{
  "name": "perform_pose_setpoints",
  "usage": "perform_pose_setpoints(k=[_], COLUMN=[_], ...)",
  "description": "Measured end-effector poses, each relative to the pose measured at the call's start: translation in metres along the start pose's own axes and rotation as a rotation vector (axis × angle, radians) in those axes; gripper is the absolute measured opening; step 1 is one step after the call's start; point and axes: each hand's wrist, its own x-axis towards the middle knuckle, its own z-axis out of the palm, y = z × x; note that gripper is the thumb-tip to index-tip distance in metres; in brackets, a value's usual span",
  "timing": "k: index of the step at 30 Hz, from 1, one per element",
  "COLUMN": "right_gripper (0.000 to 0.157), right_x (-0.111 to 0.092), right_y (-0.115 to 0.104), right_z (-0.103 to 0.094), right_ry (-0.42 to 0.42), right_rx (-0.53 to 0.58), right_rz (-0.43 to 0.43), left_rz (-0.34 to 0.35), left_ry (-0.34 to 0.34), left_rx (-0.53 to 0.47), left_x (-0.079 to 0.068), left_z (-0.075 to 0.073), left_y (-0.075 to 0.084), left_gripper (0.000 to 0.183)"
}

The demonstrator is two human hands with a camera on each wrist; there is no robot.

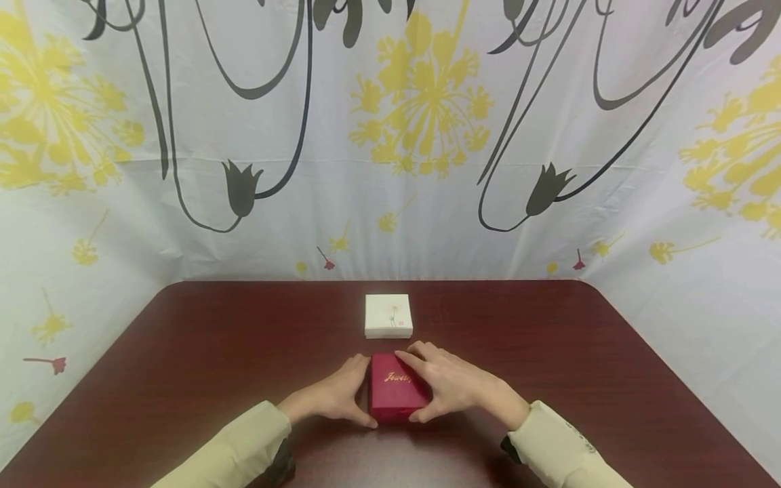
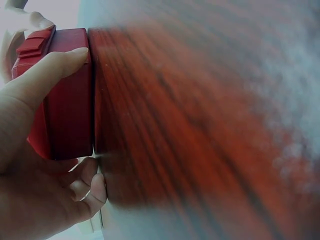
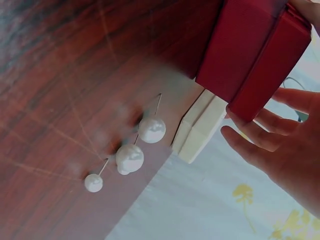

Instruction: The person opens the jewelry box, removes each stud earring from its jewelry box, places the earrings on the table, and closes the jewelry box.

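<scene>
A red jewelry box (image 1: 393, 396) with gold lettering on its lid sits on the table between both hands, its lid down. My left hand (image 1: 342, 392) grips the box's left side. In the left wrist view its thumb (image 2: 70, 59) presses the front face, while the other fingers bend round the far side near the tabletop. From the right, my right hand (image 1: 454, 381) holds the box, thumb at the front corner and index finger over the lid. In the right wrist view, its fingertips touch the lid's edge (image 3: 272, 65). The inside of the box is hidden.
A white lidded box (image 1: 388, 316) with a small printed motif stands behind the red one. Several pearl-headed pins (image 3: 130, 158) lie on the dark wooden table (image 1: 244, 339), seen in the right wrist view. A patterned white curtain (image 1: 390, 224) hangs beyond the table's back edge.
</scene>
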Motion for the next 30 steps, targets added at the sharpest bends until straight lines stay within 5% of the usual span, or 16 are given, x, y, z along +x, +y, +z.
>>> perform_pose_setpoints(k=[13, 30], right_gripper=[0.095, 0.091], right_x=[0.005, 0.011], right_y=[-0.008, -0.009], right_z=[0.005, 0.005], right_ry=[0.049, -0.018], right_rx=[-0.097, -0.074], right_rz=[-0.040, -0.012], left_rz=[0.009, -0.037], left_ry=[0.018, 0.007], left_rx=[0.013, 0.023], left_x=[0.000, 0.001], left_z=[0.002, 0.001], left_y=[0.000, -0.001], left_gripper=[0.085, 0.084])
